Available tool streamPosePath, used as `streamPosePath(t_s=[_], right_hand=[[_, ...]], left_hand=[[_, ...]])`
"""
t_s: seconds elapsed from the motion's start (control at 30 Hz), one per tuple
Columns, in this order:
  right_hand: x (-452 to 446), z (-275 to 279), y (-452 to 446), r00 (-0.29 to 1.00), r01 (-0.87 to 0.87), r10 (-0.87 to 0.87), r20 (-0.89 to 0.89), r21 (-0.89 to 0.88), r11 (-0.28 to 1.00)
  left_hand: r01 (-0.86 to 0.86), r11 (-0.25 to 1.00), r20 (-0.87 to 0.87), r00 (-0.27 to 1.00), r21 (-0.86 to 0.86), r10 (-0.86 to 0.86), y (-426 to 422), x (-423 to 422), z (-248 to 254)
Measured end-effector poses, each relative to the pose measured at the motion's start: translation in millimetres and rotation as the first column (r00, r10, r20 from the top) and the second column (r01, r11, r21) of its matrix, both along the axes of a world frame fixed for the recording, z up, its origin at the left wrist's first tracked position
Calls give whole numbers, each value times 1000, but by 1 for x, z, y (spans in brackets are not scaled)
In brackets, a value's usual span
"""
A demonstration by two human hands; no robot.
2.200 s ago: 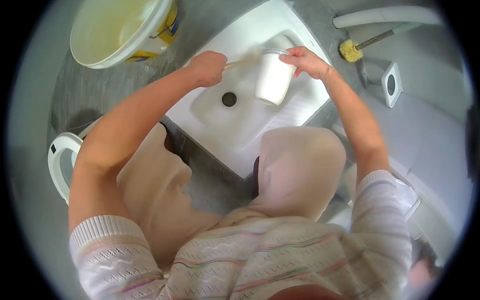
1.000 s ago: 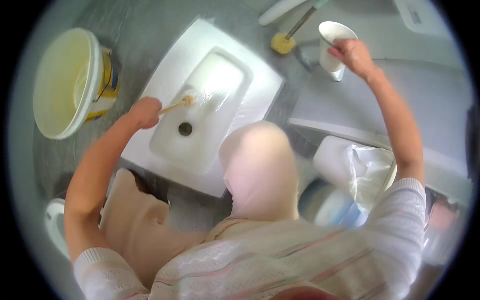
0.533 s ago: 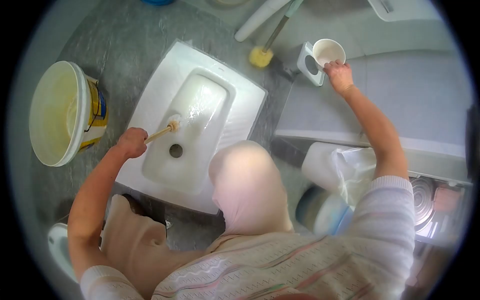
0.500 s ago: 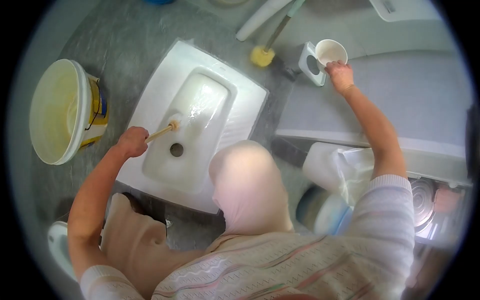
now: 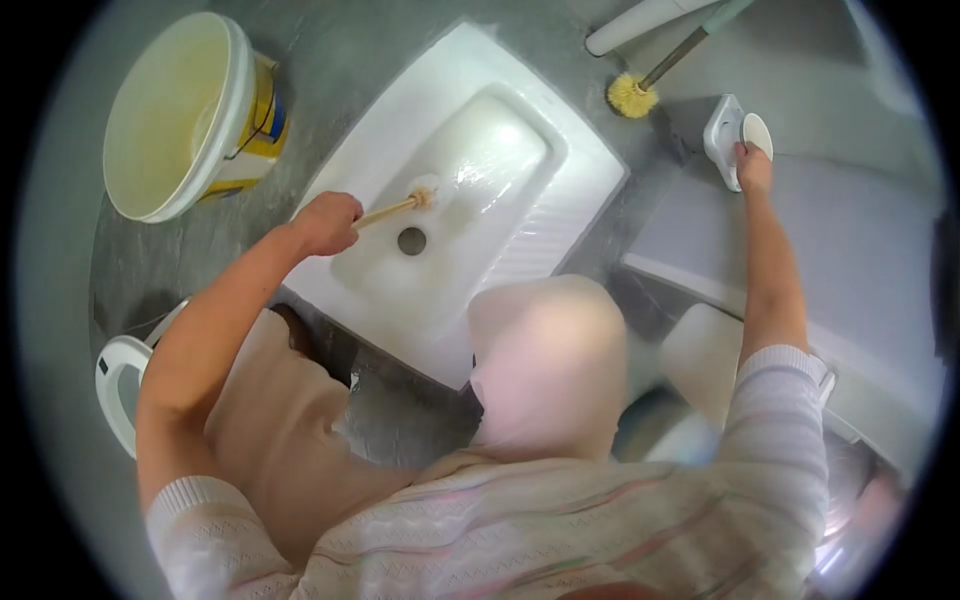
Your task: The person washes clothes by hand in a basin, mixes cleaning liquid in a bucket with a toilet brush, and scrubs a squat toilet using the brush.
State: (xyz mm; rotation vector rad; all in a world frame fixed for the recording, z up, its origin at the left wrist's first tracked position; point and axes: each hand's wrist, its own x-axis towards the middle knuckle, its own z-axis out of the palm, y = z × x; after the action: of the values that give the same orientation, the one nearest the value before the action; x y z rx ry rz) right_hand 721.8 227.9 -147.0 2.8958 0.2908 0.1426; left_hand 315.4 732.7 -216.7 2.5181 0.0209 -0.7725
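My left hand [image 5: 330, 223] is closed around the wooden handle of a small brush [image 5: 388, 211]. The brush's bristle head lies at the inner surface of a white squat toilet [image 5: 470, 310], just above the round drain hole. Wet, shiny patches show on the basin there. Out to the far right, my right hand [image 5: 756, 170] grips a white cup [image 5: 758, 134], now seen nearly edge-on. The cup is right beside a white ring-shaped holder [image 5: 724, 140] at the ledge; whether they touch, I cannot tell.
A large yellow-and-white bucket [image 5: 232, 130] stands on the grey floor at the upper left. At the upper right are a yellow-bristled long-handled brush [image 5: 632, 95] and a white pipe [image 5: 645, 25]. A white seat-like ring [image 5: 120, 390] is at the lower left. A grey ledge [image 5: 840, 240] runs along the right.
The cup has turned from showing its open mouth to nearly edge-on, close beside the holder. My left hand still has the brush in the basin. The whole view has shifted.
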Motion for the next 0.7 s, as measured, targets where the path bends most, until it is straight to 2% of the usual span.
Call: streamPosePath(t_s=[0.1,0.23,0.33,0.43,0.53,0.57,0.6,0.67,0.7], right_hand=[[1,-12,-12,996,29,-30,-84,-16,999],[17,-26,-20,985,-29,25,-171,-16,999],[14,-13,-7,973,-39,6,-229,-139,990],[25,-23,-17,995,-92,94,-17,92,992],[-1,7,64,995,-67,91,-30,460,885],[-31,26,111,955,118,71,-287,591,798],[-69,40,159,843,321,100,-529,644,694],[-135,44,229,573,417,330,-750,613,671],[-166,38,259,397,440,389,-831,544,715]], left_hand=[[-47,999,-102,994,-20,45,-4,3,1],[-267,950,-314,927,-161,207,-15,9,8],[-441,861,-376,865,-254,332,-17,10,9],[-539,780,-433,815,-319,386,-20,13,22],[-620,677,-468,771,-396,432,-22,18,30],[-638,644,-476,760,-421,442,-22,18,32],[-668,581,-477,742,-464,472,-22,18,32],[-738,421,-504,671,-528,544,-28,23,39],[-775,319,-538,616,-546,575,-29,26,42]])
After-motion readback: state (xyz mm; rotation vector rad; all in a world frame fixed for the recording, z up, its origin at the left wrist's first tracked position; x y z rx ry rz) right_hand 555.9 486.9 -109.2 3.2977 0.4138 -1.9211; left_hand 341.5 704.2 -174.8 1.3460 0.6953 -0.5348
